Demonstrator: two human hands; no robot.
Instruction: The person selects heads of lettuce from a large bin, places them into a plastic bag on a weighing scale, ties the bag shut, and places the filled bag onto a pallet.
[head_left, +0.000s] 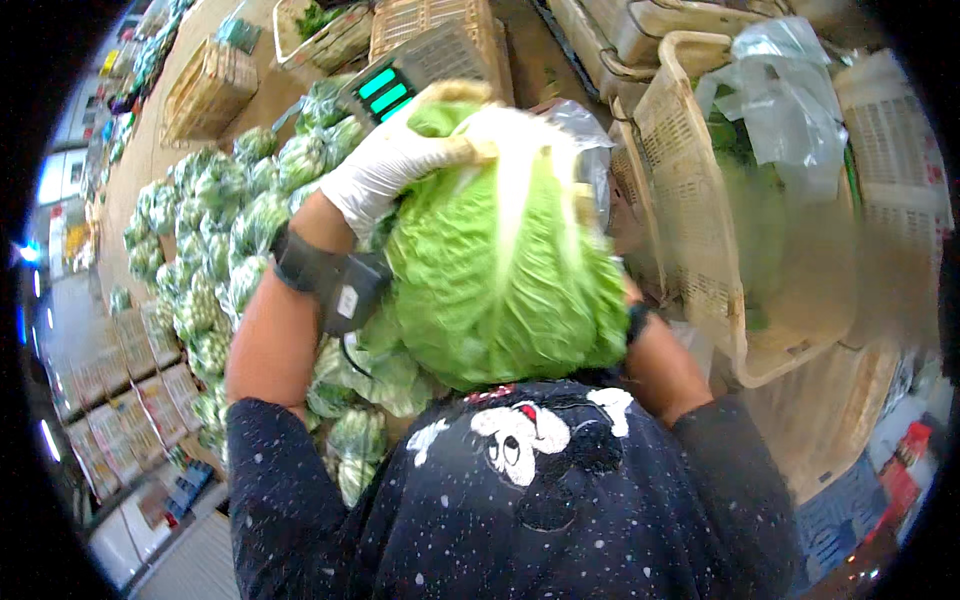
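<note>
A large napa cabbage (499, 277) with green outer leaves and white ribs is held up before my chest, its pale base away from me. My left hand (412, 157), in a white glove with stained fingertips, grips the cabbage near its base, thumb across the ribs. The cabbage hides most of my right hand (585, 199); a yellowish fingertip shows at its right edge, and the forearm with a black wristband reaches in behind the leaves. Beyond my left hand, a digital scale display (386, 94) glows green. Loose cabbage leaves (390, 379) lie below my left wrist.
Several plastic-wrapped vegetable heads (217, 217) are piled at left. A tall plastic crate (682, 150) at right holds greens and a clear plastic bag (795, 112). More crates (210, 94) stand at the back, one a basket with greens (322, 37). Boxes (127, 420) line the far left.
</note>
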